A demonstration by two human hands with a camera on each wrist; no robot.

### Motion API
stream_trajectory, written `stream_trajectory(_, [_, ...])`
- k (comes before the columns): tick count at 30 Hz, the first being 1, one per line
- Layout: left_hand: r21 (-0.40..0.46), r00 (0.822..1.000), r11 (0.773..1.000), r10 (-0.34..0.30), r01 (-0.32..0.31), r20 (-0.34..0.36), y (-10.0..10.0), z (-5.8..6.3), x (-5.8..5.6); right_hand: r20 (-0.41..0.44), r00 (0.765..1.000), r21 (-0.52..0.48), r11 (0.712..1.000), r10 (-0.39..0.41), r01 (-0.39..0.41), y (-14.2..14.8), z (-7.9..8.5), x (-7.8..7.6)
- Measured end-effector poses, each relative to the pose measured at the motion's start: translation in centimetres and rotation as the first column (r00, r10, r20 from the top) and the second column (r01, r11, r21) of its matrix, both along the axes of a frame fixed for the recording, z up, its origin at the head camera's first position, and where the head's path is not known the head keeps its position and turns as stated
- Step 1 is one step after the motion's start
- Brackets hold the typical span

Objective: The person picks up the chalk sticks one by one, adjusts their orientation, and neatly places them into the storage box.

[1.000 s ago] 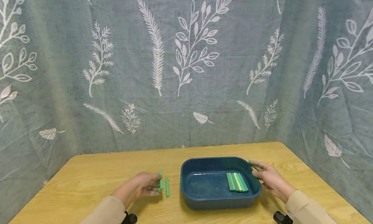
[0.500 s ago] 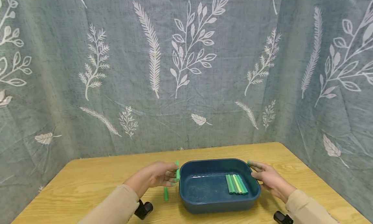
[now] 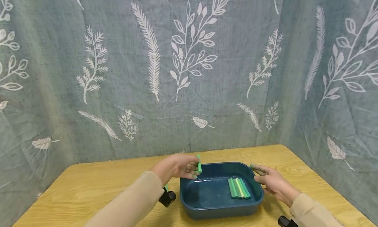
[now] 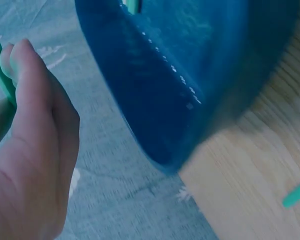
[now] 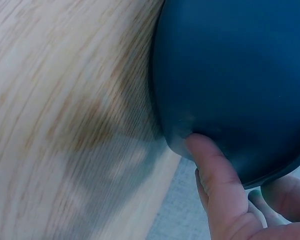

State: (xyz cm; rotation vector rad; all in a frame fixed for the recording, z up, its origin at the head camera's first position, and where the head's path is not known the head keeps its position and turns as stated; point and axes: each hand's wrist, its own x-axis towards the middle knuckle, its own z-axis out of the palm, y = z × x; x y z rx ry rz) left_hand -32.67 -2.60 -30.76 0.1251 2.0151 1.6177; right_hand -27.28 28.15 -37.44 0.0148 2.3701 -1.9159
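My left hand (image 3: 181, 166) pinches a green chalk stick (image 3: 199, 164) between thumb and fingers, above the back left rim of a dark blue tub (image 3: 221, 209). Inside the tub, at its right, several green and pale yellow chalk sticks (image 3: 238, 189) lie side by side. My right hand (image 3: 273, 181) rests against the tub's right end with fairly straight fingers. A finger (image 5: 215, 170) touches the outer wall in the right wrist view. Another green chalk stick (image 4: 297, 192) lies on the table left of the tub, mostly hidden by my left wrist in the head view.
The tub stands on a wooden table (image 3: 97, 191). A grey-blue curtain (image 3: 124, 72) with white leaf patterns hangs behind and at both sides. Black wrist cameras, such as the left one (image 3: 168, 198), sit under both wrists.
My left hand has lifted a chalk stick off the table and carried it up and right over the tub's rim. My right hand keeps its place at the tub.
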Motion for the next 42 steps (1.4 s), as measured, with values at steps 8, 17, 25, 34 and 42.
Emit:
stream_trajectory(8, [-0.020,0.994,0.997,-0.073,0.075,0.077,3.8,-0.2,-1.1,-0.001,1.000,0.008,1.000,0.001,-0.001,0.1,0.0,-0.2])
stream_trajectory(17, [-0.092,0.977,0.982,-0.149,0.164,0.152,7.6,-1.8,-1.3,0.035,0.999,-0.010,1.000,0.025,-0.025,1.1,-0.7,0.4])
stream_trajectory(25, [-0.121,0.964,0.985,-0.093,0.125,0.247,9.3,-2.7,-1.9,0.019,0.999,-0.047,0.998,0.049,-0.048,0.9,-0.8,0.2])
stream_trajectory(34, [-0.188,0.963,0.976,-0.057,0.109,0.263,10.3,-4.5,-2.5,0.004,0.997,-0.051,0.996,0.071,-0.070,0.9,-0.6,-0.3])
stream_trajectory(42, [-0.174,0.969,0.979,-0.063,0.107,0.240,11.0,-5.2,-2.7,0.014,0.999,-0.051,0.997,0.052,-0.051,0.9,-0.3,-0.6])
